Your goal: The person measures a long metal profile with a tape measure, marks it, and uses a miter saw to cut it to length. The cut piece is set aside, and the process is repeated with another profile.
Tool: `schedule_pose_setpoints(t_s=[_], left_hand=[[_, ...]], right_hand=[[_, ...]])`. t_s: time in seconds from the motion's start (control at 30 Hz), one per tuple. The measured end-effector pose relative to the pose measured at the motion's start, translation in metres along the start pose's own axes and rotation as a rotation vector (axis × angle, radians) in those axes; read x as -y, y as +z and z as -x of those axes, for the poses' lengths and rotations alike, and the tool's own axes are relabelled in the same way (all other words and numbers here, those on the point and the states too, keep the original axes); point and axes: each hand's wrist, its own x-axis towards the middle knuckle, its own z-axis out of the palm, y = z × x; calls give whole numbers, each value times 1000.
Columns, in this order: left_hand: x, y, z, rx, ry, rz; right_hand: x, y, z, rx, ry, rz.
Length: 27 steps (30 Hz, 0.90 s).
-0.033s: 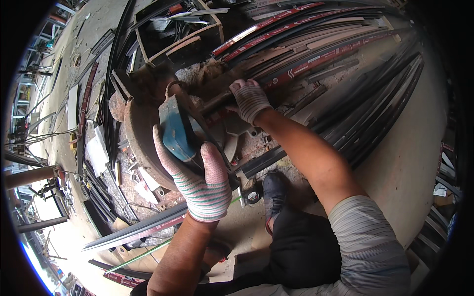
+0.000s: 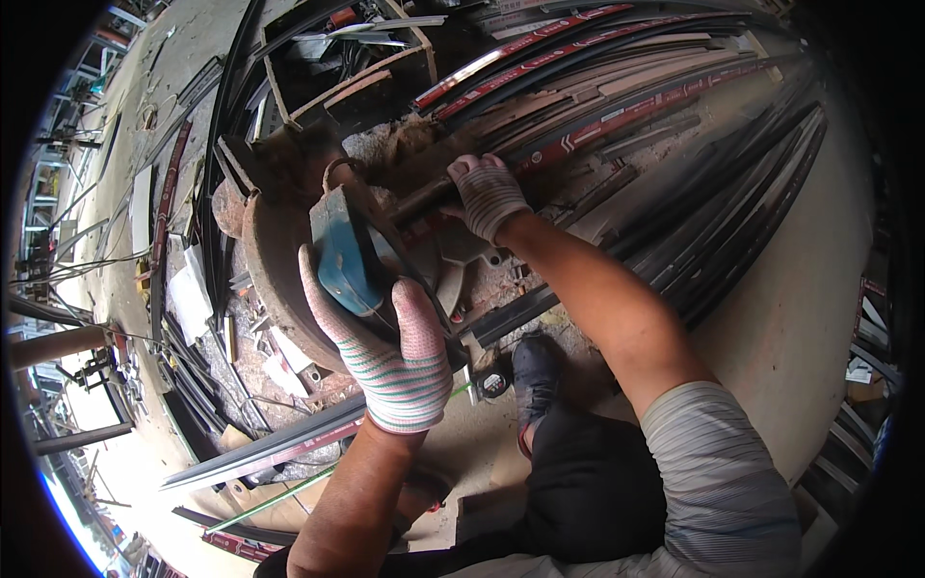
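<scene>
A cut-off saw [image 2: 289,279] with a wide curved metal guard stands left of centre. My left hand [image 2: 393,361], in a white striped knit glove, grips the near end of the saw's blue handle [image 2: 347,260]; thumb and fingers lie on either side of it. To the upper right, my right hand [image 2: 487,197], also gloved, has its fingers curled over a dark bar [image 2: 422,200] beside the saw. The bar's far end and the cutting point are hidden behind the saw body.
Long dark and red-wrapped profiles [image 2: 588,135] lie behind my right hand, with black strips [image 2: 742,222] to the right. Below the saw, a green tape [image 2: 279,496] runs from a tape measure [image 2: 492,385] near my shoe [image 2: 536,380]. Scraps and offcuts [image 2: 289,356] litter the left.
</scene>
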Motion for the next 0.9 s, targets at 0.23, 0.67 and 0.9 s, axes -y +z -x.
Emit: schedule_pose_setpoints(t_s=[0.23, 0.67, 0.9], left_hand=[[-2, 4, 6, 12, -35, 90], [17, 4, 14, 12, 56, 27], [19, 5, 17, 23, 62, 67]], right_hand=[[0, 1, 0, 1, 5, -3], [-1, 0, 1, -11, -4, -29], [-2, 0, 1, 2, -3, -23]])
